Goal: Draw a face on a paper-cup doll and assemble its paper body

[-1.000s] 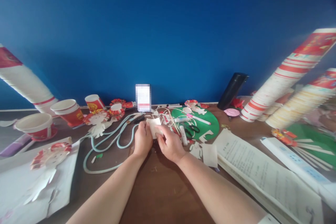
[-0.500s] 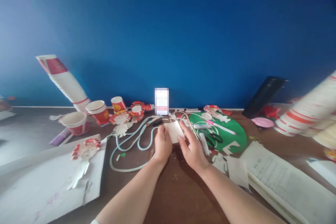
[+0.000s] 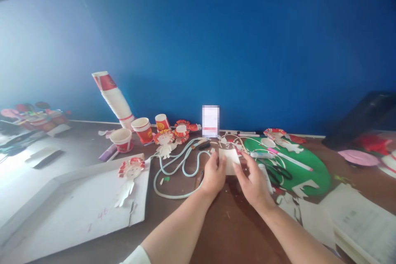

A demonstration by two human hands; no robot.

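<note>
A small piece of white paper (image 3: 229,161) sits between the two hands, raised over the surface (image 3: 230,231), its upper edge tipped away from the person. The left hand (image 3: 215,175) is at its left side, pinching that edge between the thumb and the curled fingers, with the back of the hand turned outward. The right hand (image 3: 254,181) takes the opposite side: its thumb lies against the lower right corner, and the index finger reaches up along the right edge, so the paper is pinched there more loosely; how the other fingers meet its back is hidden. Both forearms come in from the bottom of the view and converge toward the paper, the left one slanting up to the right from a pale sleeve (image 3: 137,255), the right one slanting up to the left. The wrists look nearly straight, and the hands are near each other yet apart. Just left of the left hand, a pale blue cord (image 3: 173,196) loops over the surface. Beyond the right hand lies a green disc (image 3: 320,181), with black-handled scissors (image 3: 283,172) and a pink-capped marker (image 3: 292,160) on it.
</note>
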